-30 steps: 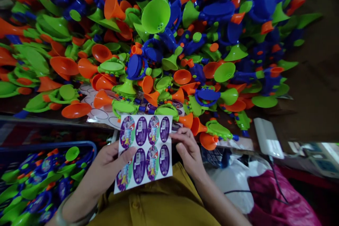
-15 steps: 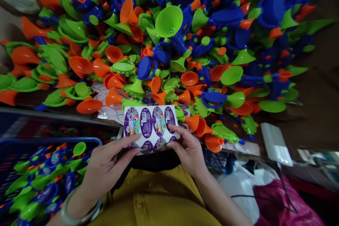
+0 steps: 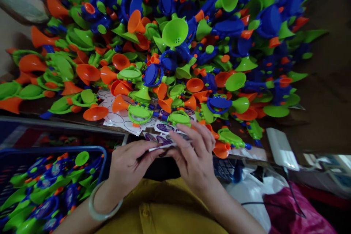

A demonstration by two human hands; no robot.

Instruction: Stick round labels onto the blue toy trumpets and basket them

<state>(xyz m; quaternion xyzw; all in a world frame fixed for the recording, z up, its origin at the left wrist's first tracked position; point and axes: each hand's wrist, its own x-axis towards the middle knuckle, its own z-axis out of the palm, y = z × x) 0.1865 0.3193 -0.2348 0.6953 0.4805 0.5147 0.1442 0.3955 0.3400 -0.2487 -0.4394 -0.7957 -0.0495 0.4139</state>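
A sheet of oval purple stickers (image 3: 153,139) is tilted nearly edge-on at the table's front edge. My left hand (image 3: 131,164) pinches its left end between thumb and fingers. At the other end, my right hand (image 3: 193,153) has its thumb at the near edge and its fingers curved over the top, hiding much of the sheet. Just beyond lies another sticker sheet (image 3: 164,127), partly under a green toy trumpet (image 3: 179,117). A second green toy trumpet (image 3: 139,114) rests on a white sheet with empty oval outlines (image 3: 120,122).
A large heap of blue, green and orange toy trumpets (image 3: 175,33) covers the table. At lower left, a blue basket (image 3: 102,153) holds more trumpets with stickers on them. A white box with a cable (image 3: 282,148) sits at the right edge, above plastic bags (image 3: 246,193).
The sticker sheet has tipped from facing me to nearly edge-on. My right hand's fingers have come up over it, and my left hand has moved slightly right.
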